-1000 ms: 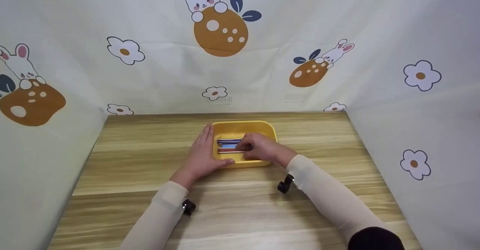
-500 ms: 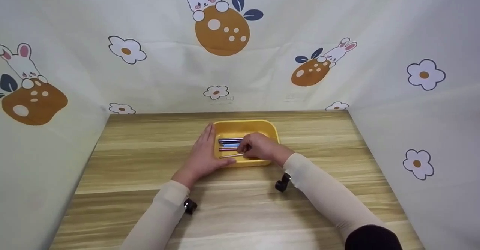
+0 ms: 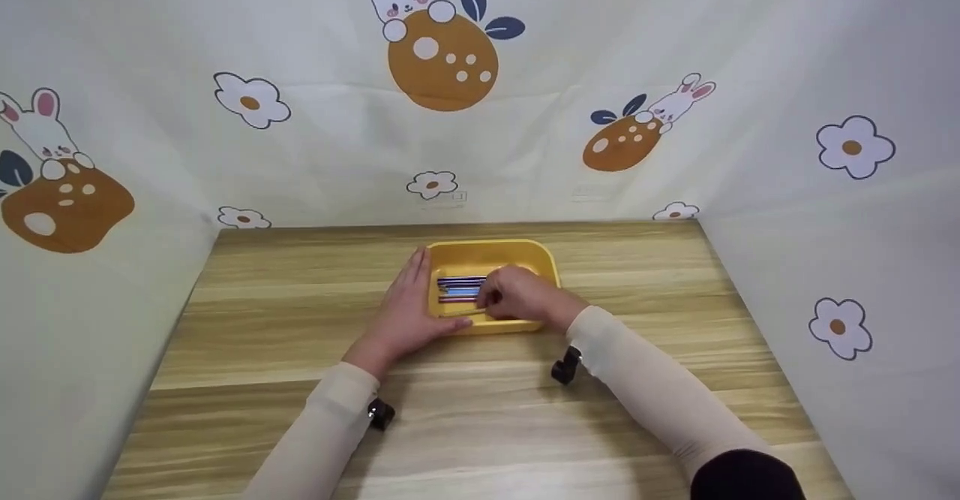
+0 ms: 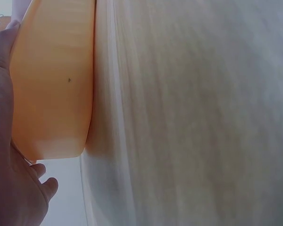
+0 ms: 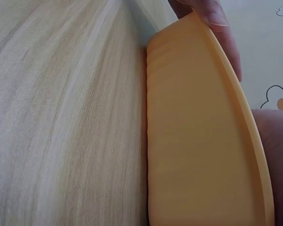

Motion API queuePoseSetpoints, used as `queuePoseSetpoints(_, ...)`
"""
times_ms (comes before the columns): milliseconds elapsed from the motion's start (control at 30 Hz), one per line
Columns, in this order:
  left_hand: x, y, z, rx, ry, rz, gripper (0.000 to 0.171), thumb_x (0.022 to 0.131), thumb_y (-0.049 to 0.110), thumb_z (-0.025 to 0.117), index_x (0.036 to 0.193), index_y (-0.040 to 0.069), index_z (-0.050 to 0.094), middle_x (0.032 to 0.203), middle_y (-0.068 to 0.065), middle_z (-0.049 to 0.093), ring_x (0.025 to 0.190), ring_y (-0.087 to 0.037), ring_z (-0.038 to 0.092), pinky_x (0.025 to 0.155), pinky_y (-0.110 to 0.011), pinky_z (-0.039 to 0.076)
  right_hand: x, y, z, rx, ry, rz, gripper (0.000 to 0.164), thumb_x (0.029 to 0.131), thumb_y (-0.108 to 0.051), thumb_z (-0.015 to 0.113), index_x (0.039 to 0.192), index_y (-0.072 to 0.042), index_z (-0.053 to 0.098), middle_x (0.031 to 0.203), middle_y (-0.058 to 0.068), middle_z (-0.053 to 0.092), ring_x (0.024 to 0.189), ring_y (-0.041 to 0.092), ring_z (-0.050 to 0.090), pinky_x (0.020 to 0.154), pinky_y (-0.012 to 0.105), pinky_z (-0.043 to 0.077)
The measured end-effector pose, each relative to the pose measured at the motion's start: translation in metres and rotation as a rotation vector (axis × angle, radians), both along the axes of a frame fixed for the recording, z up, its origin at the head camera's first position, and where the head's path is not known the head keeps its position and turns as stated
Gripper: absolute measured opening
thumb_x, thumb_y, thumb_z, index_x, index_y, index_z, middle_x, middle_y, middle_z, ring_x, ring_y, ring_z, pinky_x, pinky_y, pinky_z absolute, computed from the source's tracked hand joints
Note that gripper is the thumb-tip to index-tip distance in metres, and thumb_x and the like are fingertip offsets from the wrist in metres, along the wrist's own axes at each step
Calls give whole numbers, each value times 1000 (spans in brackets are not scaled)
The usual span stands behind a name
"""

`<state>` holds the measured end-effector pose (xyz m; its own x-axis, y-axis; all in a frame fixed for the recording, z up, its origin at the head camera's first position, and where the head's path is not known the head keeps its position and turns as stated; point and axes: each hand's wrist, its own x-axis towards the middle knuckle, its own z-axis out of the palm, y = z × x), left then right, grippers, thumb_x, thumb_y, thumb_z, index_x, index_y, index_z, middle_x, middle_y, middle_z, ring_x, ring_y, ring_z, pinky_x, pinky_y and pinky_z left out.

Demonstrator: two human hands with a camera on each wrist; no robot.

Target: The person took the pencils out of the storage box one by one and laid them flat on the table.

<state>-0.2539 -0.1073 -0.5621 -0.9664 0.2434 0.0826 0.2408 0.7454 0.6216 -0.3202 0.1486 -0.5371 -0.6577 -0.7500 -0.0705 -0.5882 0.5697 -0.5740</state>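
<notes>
A yellow plastic box sits on the table. My left hand holds its left end, with the thumb along the near rim and straight fingers along the left side. In the left wrist view that hand bends around the end of the box. Inside lie several thin pencil-like sticks, dark, blue and reddish, side by side. My right hand reaches in with curled fingers and pinches a pale, yellowish thin stick near the front wall. That stick's right end is hidden by the fingers.
The wood-grain table spreads around the box. Behind and at both sides stand pale cloth walls printed with rabbits and flowers. Small black devices are strapped at both wrists.
The pale stick has separated from the row and shifted toward the near wall, with my right hand at its right end. In the last half second it turned slightly. My left hand keeps its place.
</notes>
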Motion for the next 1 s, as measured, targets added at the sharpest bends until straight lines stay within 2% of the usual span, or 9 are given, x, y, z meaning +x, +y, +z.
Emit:
queuePoseSetpoints(267, 4, -2, -1, 17, -2, 6, 146, 81, 69, 91, 177, 2, 3, 185, -18, 6, 170, -38, 10, 136, -55, 18, -4, 1, -4, -42, -22, 67, 21, 90, 0, 76, 108, -7, 84, 94, -5, 77, 84, 6, 66, 76, 26, 59)
queuePoseSetpoints(433, 0, -1, 1, 3, -5, 0, 147, 81, 73, 89, 177, 4, 3, 185, -17, 4, 170, -37, 10, 136, -54, 18, -4, 5, 2, -67, -32, 51, 21, 90, 0, 74, 108, -6, 83, 95, -1, 75, 85, 8, 65, 76, 27, 59)
queuePoseSetpoints(633, -2, 1, 3, 0, 10, -1, 148, 79, 74, 89, 177, 2, 5, 184, -20, 9, 169, -39, 15, 135, -54, 21, -4, 10, 10, -97, -72, 30, 19, 91, 1, 74, 109, -1, 80, 95, 2, 73, 87, 11, 63, 78, 28, 56)
queuePoseSetpoints(1000, -2, 0, 0, 15, -2, -1, 148, 80, 74, 89, 177, 2, 4, 185, -19, 7, 169, -38, 13, 135, -54, 20, -2, 14, 18, -127, -74, 30, 19, 90, 4, 74, 107, -1, 79, 92, -5, 69, 88, 12, 62, 79, 30, 54)
